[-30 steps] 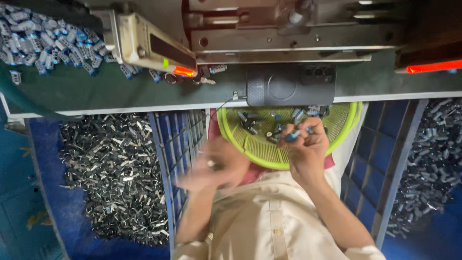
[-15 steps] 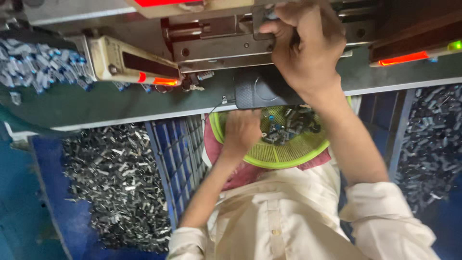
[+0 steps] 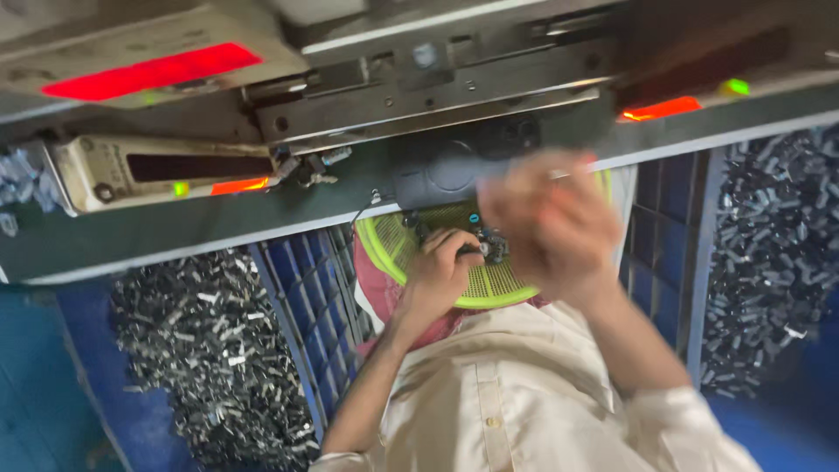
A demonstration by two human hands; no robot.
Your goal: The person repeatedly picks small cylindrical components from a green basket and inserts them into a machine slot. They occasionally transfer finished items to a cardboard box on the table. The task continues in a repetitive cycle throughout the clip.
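Currently the left hand [image 3: 437, 275] fingers curl onto small dark parts [image 3: 489, 246] inside the yellow-green basket [image 3: 393, 262]; the right hand [image 3: 546, 223] is blurred, grip indeterminable. Risk: parts spill beside the fingertips.

The left hand [image 3: 440, 271] reaches forward on a bare, nearly straight forearm, its fingers [image 3: 454, 246] curled downward in a loose grip. The right hand [image 3: 549, 223] is raised higher, blurred, its fingers bunched together; its forearm runs back to a rolled sleeve.
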